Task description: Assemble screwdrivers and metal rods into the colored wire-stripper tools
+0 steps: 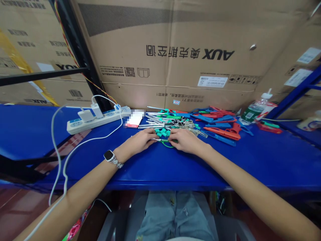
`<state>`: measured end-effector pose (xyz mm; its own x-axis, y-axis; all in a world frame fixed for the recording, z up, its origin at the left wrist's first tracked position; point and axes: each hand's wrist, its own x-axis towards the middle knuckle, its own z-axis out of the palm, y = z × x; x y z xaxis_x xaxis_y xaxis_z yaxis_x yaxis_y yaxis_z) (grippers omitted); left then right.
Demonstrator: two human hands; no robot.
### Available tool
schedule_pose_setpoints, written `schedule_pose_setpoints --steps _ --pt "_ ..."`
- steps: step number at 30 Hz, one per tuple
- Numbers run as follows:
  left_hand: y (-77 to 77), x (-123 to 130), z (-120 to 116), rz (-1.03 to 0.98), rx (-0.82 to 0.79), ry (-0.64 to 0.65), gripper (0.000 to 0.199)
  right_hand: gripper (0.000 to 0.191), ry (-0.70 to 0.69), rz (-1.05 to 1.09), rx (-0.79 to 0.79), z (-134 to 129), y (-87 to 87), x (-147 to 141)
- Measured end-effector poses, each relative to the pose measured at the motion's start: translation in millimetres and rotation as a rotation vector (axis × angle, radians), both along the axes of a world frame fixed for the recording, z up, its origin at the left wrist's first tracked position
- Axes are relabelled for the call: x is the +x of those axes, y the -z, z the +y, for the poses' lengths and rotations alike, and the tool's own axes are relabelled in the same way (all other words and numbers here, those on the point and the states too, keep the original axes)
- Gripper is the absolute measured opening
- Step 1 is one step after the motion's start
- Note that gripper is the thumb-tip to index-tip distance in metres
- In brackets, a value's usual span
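Observation:
Low over the blue tabletop [160, 170], my left hand [144, 140] pinches the silver end of a thin metal rod with a green loop handle [167, 145]. My right hand [187, 140] is closed on its green end, and its fingers hide part of that piece. Just beyond my fingertips lie small green plastic pieces [163, 132]. Behind them is a heap of metal rods [154, 117] with some green parts among them. Clear, slim pieces [202, 133] stick out to the right of the heap.
Orange-red plastic handles [227, 133] and blue plastic handles [220, 138] lie piled at right, beside a bottle [252, 112]. A white power strip [107, 117] with plugs and a loose white cable [87, 141] is at left. A large cardboard box [175, 77] stands behind.

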<state>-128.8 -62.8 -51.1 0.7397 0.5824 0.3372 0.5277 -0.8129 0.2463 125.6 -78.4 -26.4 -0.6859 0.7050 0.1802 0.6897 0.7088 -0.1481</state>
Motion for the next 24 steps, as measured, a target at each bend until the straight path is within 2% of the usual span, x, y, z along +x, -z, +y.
schedule_pose_setpoints --steps 8,13,20,24 --pt "3.1 3.1 1.6 -0.127 -0.053 0.013 0.020 0.018 0.005 -0.001 -0.002 -3.9 -1.4 -0.9" --pt "6.4 1.8 -0.2 -0.036 -0.014 0.011 0.027 0.017 0.013 0.014 0.007 -4.5 1.0 0.7" --pt "-6.4 7.7 -14.9 0.053 0.063 0.006 0.047 0.017 0.023 0.028 0.018 -7.1 1.6 0.9" --pt "-9.4 10.8 -16.0 0.054 0.082 0.002 0.051 0.017 0.029 0.034 0.010 -7.6 2.2 -0.1"
